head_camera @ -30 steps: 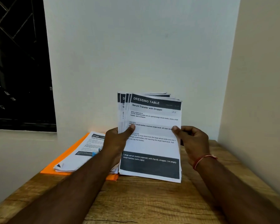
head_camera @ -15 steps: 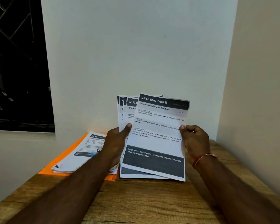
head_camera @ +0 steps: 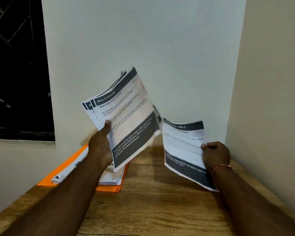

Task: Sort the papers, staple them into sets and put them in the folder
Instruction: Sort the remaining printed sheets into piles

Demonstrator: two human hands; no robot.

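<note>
In the head view, your left hand grips a fanned stack of papers. The thumb presses on the front sheet, headed MULTI-ROOM. The fingers are hidden behind the paper, so I can only suppose they curl round the back to prop it. The stack tilts up and to the right, with the header bars of the sheets behind peeking out at its left edge. That fan probably lets you read each title without putting anything down.

Your right hand pinches a single sheet at its right edge, thumb on the front and fingers curled behind. Its heading is blurred, and only the word TABLE reads clearly. You hold it well apart from the stack, over bare wood on the right of the table, which suits a sheet meant for a set of its own.

The orange folder lies flat on the table's left side, against the wall. A pile of more papers rests on it, partly hidden by your left forearm. This looks like the sorting stage, with stapling and filing not yet begun.
</note>
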